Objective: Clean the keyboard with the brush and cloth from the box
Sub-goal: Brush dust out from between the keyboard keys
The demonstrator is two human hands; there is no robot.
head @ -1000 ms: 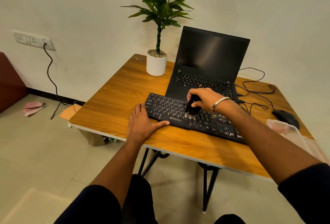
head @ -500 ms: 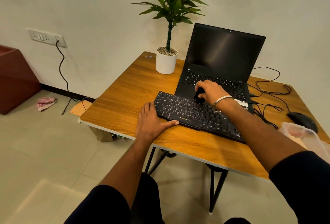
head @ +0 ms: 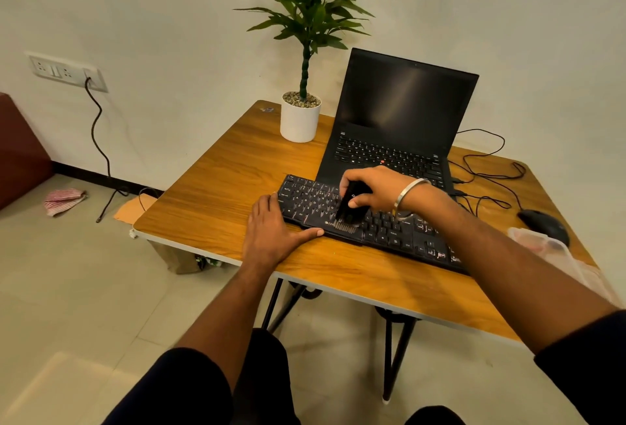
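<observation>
My right hand (head: 376, 187) had its grip curled round the small black brush (head: 349, 209), thumb and fingers wrapped about the handle, bristles pointing down at the near edge of the black wired keyboard (head: 372, 221). Half a second before, that hand sat at the far edge of the keyboard, up against the black open laptop (head: 396, 130); now it had drawn back toward me, so I read that as one stroke pulled across the rows from back to front. My left hand (head: 271, 231) lay flat and relaxed on the wooden desk (head: 210, 194), thumb along the keyboard's front edge and fingers at its left end, gripping nothing, and it had not shifted. The keyboard lay across the desk just in front of the laptop. The clear plastic box (head: 542, 241) sat at the right edge of the desk, near the black mouse (head: 542, 223); I could not make out the cloth in it. I judged the brushing only partly done, with the right half of the keys and the wiping left.
</observation>
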